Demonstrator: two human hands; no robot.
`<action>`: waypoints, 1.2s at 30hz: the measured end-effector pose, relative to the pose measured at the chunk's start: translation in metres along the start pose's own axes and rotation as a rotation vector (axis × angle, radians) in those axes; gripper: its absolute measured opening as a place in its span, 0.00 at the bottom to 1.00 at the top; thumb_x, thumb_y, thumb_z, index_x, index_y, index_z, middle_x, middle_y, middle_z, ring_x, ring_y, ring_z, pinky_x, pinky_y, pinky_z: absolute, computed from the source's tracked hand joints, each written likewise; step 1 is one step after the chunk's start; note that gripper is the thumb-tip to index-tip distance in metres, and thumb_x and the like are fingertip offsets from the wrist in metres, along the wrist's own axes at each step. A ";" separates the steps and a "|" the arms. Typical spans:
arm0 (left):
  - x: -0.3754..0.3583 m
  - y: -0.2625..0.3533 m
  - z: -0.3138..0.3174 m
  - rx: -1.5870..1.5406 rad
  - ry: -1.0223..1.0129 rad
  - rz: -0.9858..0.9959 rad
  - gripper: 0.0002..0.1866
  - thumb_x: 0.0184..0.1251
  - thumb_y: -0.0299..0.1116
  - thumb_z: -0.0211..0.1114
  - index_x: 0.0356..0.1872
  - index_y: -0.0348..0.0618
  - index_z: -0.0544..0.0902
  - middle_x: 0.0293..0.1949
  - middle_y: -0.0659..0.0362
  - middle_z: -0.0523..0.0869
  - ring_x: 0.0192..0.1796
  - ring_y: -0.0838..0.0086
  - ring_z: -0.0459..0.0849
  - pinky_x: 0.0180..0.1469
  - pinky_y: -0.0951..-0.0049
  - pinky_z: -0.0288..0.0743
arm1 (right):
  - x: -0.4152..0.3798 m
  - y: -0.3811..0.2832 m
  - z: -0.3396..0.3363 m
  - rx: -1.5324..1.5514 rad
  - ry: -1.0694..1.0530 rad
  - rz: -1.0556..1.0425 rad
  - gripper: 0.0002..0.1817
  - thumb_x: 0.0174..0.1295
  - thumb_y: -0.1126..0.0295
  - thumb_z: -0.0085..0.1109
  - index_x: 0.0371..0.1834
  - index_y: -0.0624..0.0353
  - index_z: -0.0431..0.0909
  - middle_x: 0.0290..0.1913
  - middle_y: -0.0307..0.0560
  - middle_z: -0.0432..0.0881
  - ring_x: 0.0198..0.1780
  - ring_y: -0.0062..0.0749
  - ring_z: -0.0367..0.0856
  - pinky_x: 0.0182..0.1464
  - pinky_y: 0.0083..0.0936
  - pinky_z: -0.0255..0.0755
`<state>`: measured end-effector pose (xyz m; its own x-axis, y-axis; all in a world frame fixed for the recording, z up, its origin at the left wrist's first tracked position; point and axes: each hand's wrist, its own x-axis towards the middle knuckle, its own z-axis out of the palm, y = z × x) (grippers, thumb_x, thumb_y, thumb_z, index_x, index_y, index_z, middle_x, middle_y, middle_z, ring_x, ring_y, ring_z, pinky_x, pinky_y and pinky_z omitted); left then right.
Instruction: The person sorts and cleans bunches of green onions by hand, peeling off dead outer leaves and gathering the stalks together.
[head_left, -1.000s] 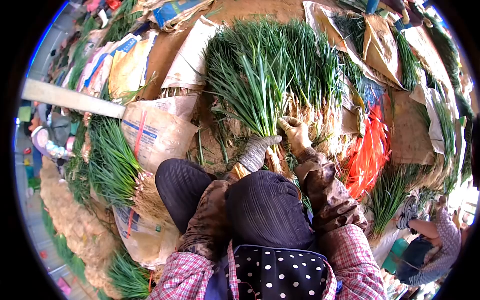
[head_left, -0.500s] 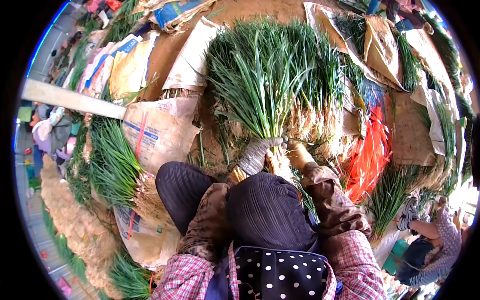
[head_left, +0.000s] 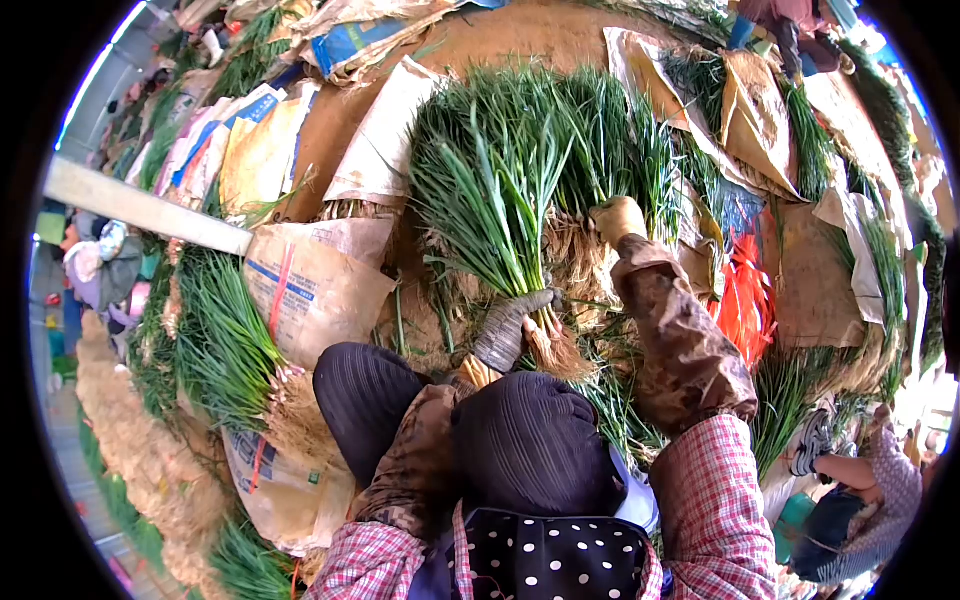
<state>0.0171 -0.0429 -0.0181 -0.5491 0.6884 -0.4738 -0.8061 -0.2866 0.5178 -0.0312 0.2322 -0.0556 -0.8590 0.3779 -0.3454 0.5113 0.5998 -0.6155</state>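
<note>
My left hand (head_left: 507, 330), in a grey glove, is wrapped round the lower stems of a bunch of green onions (head_left: 497, 215). Its long leaves point away from me and its pale roots hang out past the fingers. Beyond it lies a thick pile of green onions (head_left: 590, 125), roots towards me. At that pile, my right hand (head_left: 618, 220) in a yellowish glove has its fingers curled on stalks just above the roots; the fingertips are partly hidden.
Red plastic ties (head_left: 745, 305) lie on the right. A tied bunch (head_left: 235, 345) rests on the left beside a paper sack (head_left: 320, 285). A pale bar (head_left: 150, 205) juts in from the left. Another person (head_left: 865, 500) sits at the lower right.
My right hand has left the held bunch and reached forward and right to the pile. The left hand keeps the bunch, which has shifted slightly left and nearer me.
</note>
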 end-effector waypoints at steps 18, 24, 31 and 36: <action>0.017 -0.020 -0.014 -0.071 -0.063 -0.054 0.16 0.56 0.27 0.68 0.46 0.37 0.77 0.41 0.53 0.84 0.44 0.64 0.84 0.48 0.65 0.79 | -0.203 0.061 0.044 -0.445 -0.325 0.023 0.16 0.59 0.54 0.58 0.29 0.57 0.83 0.29 0.49 0.84 0.31 0.41 0.82 0.38 0.38 0.77; 0.012 -0.014 0.006 0.025 0.081 -0.034 0.14 0.56 0.26 0.68 0.43 0.36 0.79 0.35 0.56 0.85 0.36 0.68 0.84 0.39 0.71 0.80 | -0.059 0.011 0.032 -0.433 0.383 -0.045 0.18 0.63 0.50 0.56 0.35 0.55 0.74 0.20 0.42 0.75 0.17 0.29 0.68 0.20 0.30 0.66; 0.006 -0.003 0.020 -0.002 -0.004 -0.008 0.10 0.59 0.29 0.64 0.35 0.31 0.81 0.24 0.49 0.85 0.22 0.64 0.84 0.22 0.74 0.75 | -0.123 -0.006 0.032 -0.101 0.296 -0.331 0.11 0.62 0.64 0.60 0.24 0.56 0.76 0.22 0.44 0.82 0.18 0.25 0.77 0.20 0.23 0.74; 0.022 -0.019 -0.012 0.070 -0.098 -0.146 0.15 0.58 0.33 0.66 0.40 0.32 0.79 0.29 0.50 0.85 0.26 0.66 0.84 0.29 0.71 0.80 | -0.183 -0.009 0.037 0.146 0.031 -0.286 0.17 0.65 0.56 0.55 0.41 0.60 0.79 0.28 0.48 0.84 0.28 0.29 0.82 0.32 0.27 0.78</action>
<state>0.0175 -0.0301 -0.0472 -0.4007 0.7820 -0.4774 -0.8565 -0.1346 0.4984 0.1210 0.1321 -0.0129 -0.9652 0.2309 -0.1232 0.2379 0.5783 -0.7804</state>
